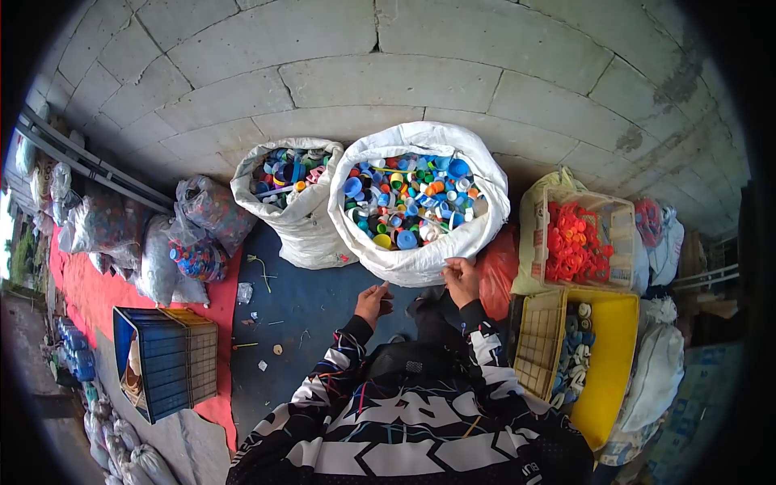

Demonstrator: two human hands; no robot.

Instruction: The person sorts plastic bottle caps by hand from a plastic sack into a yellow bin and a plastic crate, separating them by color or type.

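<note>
A large white woven sack (380, 271) with a rolled-down rim stands in front of me, filled with loose plastic bottle caps (404, 202) in blue, green, orange, white and other colours. My right hand (461, 283) is at the sack's front right side, thumb and fingers pinched together on its fabric. Lower and to the left, my left hand (373, 305) is close to the sack's bottom front, its fingers curled in. What they hold, if anything, is hidden.
A smaller white sack (311, 234) of mixed plastic pieces adjoins on the left. To the right are a crate (622, 242) of red caps, a red plastic bag (495, 275) and a yellow crate (606, 347). A blue crate (182, 364) and filled bags (214, 210) lie left; a block wall (388, 77) rises behind.
</note>
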